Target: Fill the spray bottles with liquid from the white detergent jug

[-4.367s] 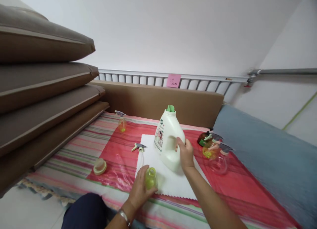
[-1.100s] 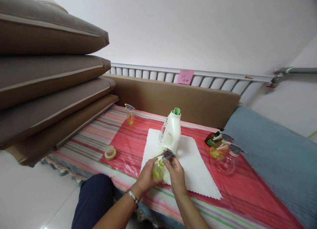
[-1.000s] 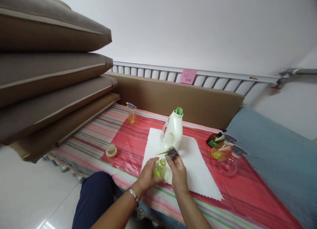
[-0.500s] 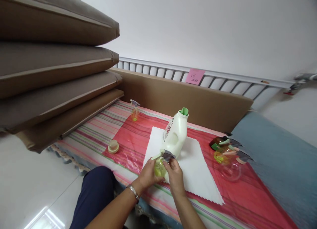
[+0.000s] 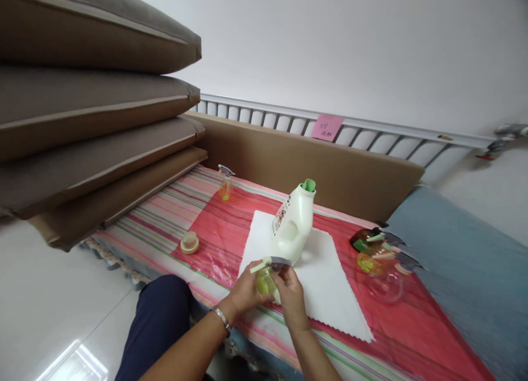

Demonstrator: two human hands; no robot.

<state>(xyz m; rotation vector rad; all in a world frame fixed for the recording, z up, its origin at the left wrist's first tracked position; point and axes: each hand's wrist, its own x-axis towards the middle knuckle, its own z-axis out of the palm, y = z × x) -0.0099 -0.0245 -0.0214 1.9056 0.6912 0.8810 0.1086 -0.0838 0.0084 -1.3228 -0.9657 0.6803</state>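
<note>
Two bare hands meet over the near edge of a white sheet, busy with one small spray bottle. The fingers of the left hand curl around the yellow-green bottle — thumb on the near side — and hold it upright. The fingers of the right hand pinch the spray head low down, just above the bottle; its pale nozzle points left, over the left fingers. The head sits at the bottle's neck, but the fingers hide the join, so how firmly it is seated cannot be told.

Just beyond the fingers stands a big white jug with a green spout in its mouth. Left of the fingers, well apart, a pale cap rests on a red sheet spread over striped cloth. Farther off, beyond the fingers to the left, is an amber spray bottle. Well to the right of the fingers, more spray bottles cluster closely — a brown one, a yellow one and a clear one.
</note>
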